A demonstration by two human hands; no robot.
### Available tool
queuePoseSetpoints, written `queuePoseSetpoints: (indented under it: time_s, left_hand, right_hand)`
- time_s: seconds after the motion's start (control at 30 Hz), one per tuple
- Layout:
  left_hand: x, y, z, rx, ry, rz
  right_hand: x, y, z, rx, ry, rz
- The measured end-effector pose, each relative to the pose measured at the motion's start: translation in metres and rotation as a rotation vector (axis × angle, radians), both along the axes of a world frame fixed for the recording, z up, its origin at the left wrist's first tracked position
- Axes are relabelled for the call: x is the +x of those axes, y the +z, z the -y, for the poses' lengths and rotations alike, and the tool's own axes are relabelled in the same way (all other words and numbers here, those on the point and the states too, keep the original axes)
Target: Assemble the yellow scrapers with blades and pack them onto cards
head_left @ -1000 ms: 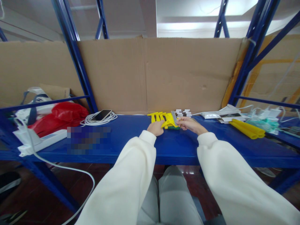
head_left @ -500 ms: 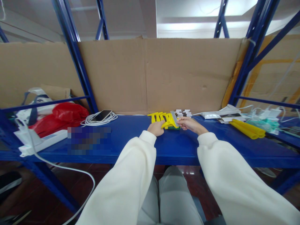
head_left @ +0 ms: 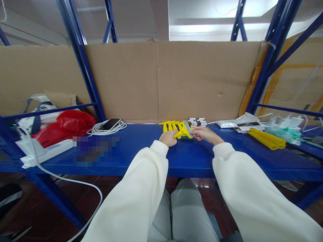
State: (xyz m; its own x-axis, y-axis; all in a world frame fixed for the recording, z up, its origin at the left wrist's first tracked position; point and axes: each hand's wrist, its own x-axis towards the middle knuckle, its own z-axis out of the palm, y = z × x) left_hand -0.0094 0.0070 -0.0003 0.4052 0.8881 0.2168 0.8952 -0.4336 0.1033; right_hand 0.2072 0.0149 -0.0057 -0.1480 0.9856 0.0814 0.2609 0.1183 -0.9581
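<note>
My left hand is closed around the handle of a yellow scraper above the blue shelf. The scraper's flat grey blade points up and away from me. Closed in a pinch, my right hand has its fingertips at the blade's right edge; whether a small part sits between them is hidden. Several more yellow scraper handles lie in a row just behind my left hand. Something dark green shows under the held scraper. Small black-and-white pieces are stacked behind my right hand.
A phone rests on a coiled white cable to the left. Farther left are a red bag and a white power strip. Yellow tubes and white packets lie right. A cardboard panel stands behind.
The scraper's blade has tilted very slightly between my hands. Both hands stay in almost the same place, and the other things have not moved.
</note>
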Motion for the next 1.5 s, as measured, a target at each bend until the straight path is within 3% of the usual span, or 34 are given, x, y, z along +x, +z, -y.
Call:
queuePoseSetpoints:
  time_s: [0.97, 1.13, 1.3, 1.5]
  left_hand:
    - [-0.0008, 0.0018, 0.0030, -0.001, 0.042, -0.012]
    - [0.0019, 0.0003, 0.0061, 0.096, -0.050, 0.047]
    - [0.0070, -0.0036, 0.0065, 0.140, -0.205, -0.027]
    - [0.0070, -0.0041, 0.0053, 0.135, -0.193, -0.047]
  right_hand:
    - [0.0005, -0.0037, -0.0033, 0.037, 0.115, 0.035]
    - [-0.0015, -0.0037, -0.0031, 0.066, 0.113, 0.013]
    - [-0.0046, -0.0044, -0.0012, 0.079, 0.136, 0.015]
    - [-0.0006, -0.0028, -0.0028, 0.094, 0.139, 0.081]
